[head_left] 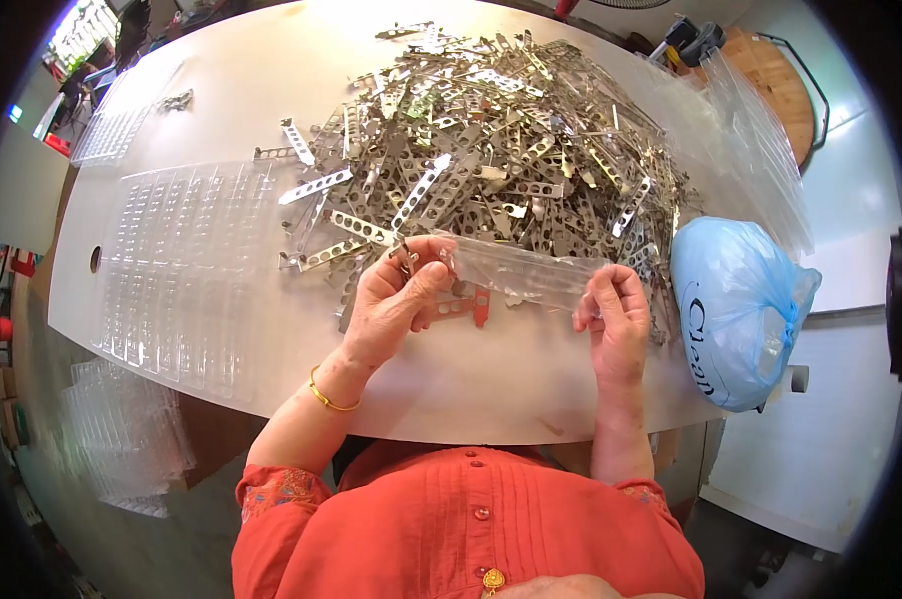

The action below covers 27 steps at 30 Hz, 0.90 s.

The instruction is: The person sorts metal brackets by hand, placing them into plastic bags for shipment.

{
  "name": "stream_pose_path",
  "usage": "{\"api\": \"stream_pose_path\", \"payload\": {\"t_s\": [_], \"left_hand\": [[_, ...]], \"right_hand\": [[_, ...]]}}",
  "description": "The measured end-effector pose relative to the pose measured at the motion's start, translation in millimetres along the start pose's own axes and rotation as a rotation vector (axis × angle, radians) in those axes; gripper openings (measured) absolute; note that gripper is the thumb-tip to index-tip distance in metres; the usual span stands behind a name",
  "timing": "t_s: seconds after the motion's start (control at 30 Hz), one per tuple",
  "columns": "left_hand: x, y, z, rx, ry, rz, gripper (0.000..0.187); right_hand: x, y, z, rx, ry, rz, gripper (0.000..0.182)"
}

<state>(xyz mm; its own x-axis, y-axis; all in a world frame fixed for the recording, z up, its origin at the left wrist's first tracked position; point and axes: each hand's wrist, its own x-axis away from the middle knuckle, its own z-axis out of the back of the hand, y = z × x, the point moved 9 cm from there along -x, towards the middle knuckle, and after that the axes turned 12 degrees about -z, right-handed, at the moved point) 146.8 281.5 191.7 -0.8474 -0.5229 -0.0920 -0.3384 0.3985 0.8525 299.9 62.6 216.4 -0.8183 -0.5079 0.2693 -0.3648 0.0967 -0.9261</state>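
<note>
A clear plastic bag [526,275] is stretched between my two hands, over the near edge of a heap of perforated metal strips [501,130]. My left hand [396,299] is closed, its thumb and fingers pinching the bag's left end. A small dark metal end [407,262] shows against the left fingers; I cannot tell whether it is held too. My right hand [615,317] pinches the bag's right end with curled fingers. Just beneath the bag, a metal strip with a reddish reflection [461,306] lies on the table.
Clear moulded trays [186,270] lie on the white table [491,399] at left, with another tray [121,125] farther back. A tied blue bag marked "Clean" [735,309] sits at right, before clear plastic sheets [755,150]. More trays [126,434] are stacked below the table's left edge.
</note>
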Motion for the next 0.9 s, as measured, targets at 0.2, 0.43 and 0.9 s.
{"api": "stream_pose_path", "payload": {"t_s": [0.2,0.43,0.9], "left_hand": [[-1.8,3.6,9.4,0.009,-0.012,-0.033,0.034],[0.3,10.7,-12.2,0.030,-0.127,-0.027,0.033],[1.4,-1.0,-4.9,-0.290,-0.135,0.092,0.020]], "right_hand": [[0.1,-2.4,-1.2,0.029,0.009,0.028,0.008],[-0.2,4.8,-3.3,0.036,-0.022,-0.018,0.009],[-0.7,-11.9,9.6,0.012,0.091,0.058,0.009]]}}
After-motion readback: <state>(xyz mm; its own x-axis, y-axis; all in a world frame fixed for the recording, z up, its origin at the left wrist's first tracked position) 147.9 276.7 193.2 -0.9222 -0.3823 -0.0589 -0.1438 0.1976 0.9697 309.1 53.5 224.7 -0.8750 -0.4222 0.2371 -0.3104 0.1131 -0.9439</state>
